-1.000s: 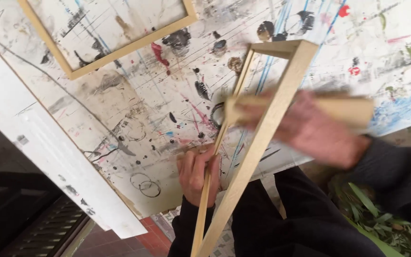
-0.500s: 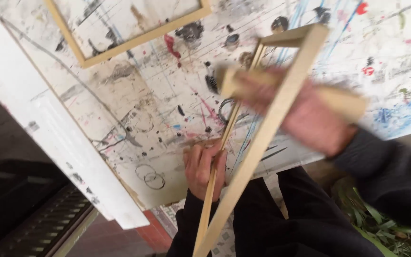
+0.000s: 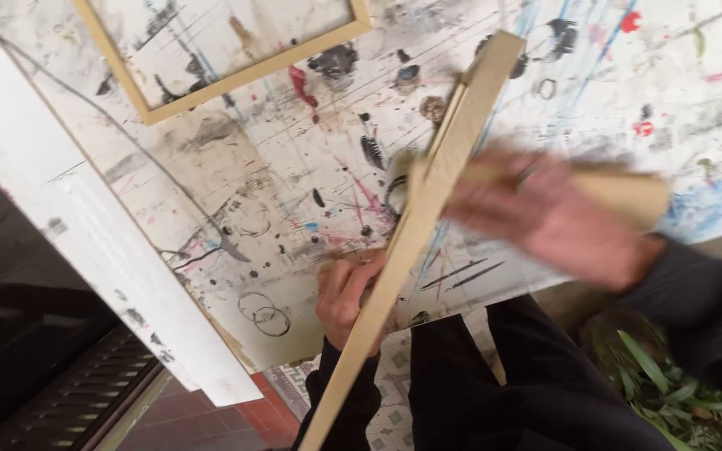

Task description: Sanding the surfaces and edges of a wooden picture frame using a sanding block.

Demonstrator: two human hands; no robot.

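Left hand point(image 3: 346, 299) grips the wooden frame point(image 3: 428, 200); blurred right hand point(image 3: 557, 221) clasps a wooden block point(image 3: 620, 194).

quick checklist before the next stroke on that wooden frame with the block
1. Left hand grips the pale rectangular wooden frame at its lower part: ok.
2. Right hand closed around the tan wooden block: ok, though motion blur hides the fingers.
3. Block touching the frame's rail: cannot tell, the meeting point is smeared.
4. Frame resting on the paint-splattered white tabletop: cannot tell, its far corner is over the top but contact is not visible.
5. Second pale wooden frame lying flat on the tabletop, apart from the held one: ok.
6. Left fingers away from the block's position: ok, they sit lower on the rail.
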